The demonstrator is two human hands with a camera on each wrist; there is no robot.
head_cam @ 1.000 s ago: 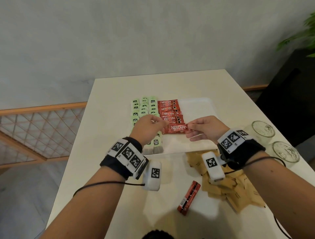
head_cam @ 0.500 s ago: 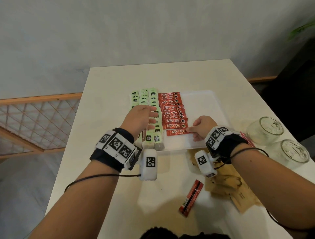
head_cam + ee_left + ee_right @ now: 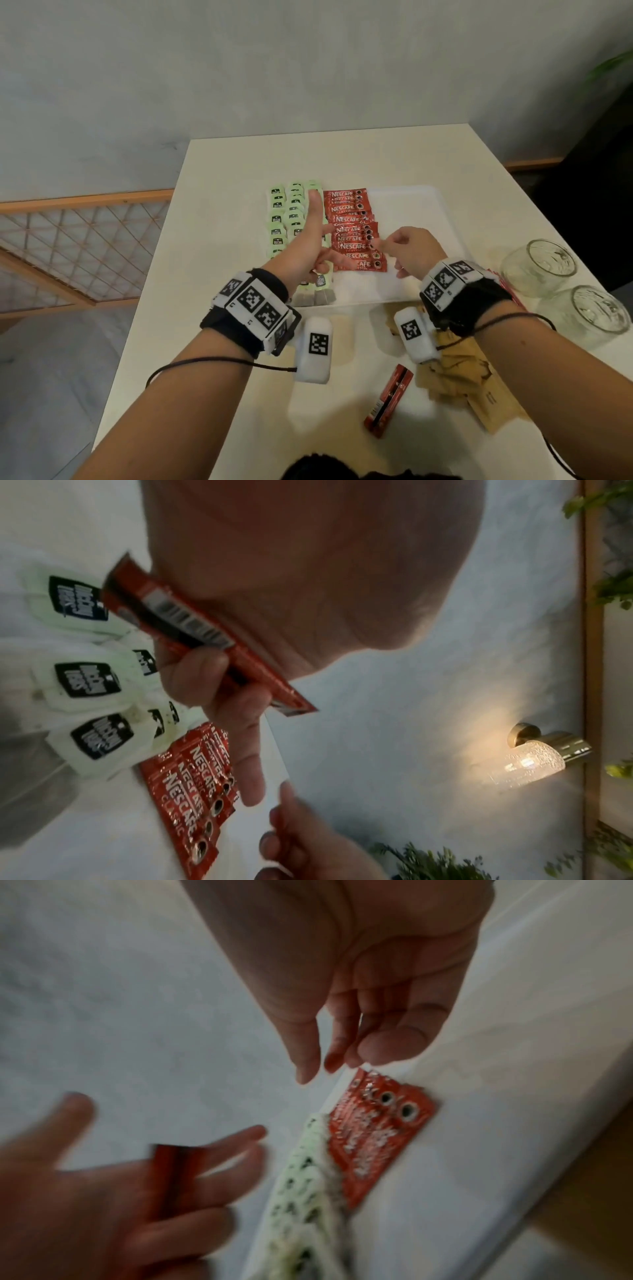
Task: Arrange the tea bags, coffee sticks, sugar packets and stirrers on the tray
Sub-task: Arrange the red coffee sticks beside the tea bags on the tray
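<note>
On the white tray [image 3: 411, 212], green tea bags [image 3: 287, 219] lie in columns on the left, with an overlapping row of red coffee sticks [image 3: 352, 236] beside them. My left hand [image 3: 308, 246] lies along the left edge of that row, index finger stretched forward. Its curled fingers grip one coffee stick [image 3: 192, 623], barcode side showing. My right hand [image 3: 404, 250] hovers at the row's right ends, and its loosely bent fingertips [image 3: 369, 1053] touch the ends of the sticks. Nothing shows inside that hand.
A loose pair of coffee sticks [image 3: 390, 401] lies on the table near me. Brown sugar packets [image 3: 479, 394] are piled under my right wrist. Two empty glasses [image 3: 537, 267] [image 3: 596, 308] stand at the right edge. The tray's right half is bare.
The coffee stick both hands were holding now lies at the near end of the row. My left index finger has stretched along the row's left edge. My right hand moved up to its right ends.
</note>
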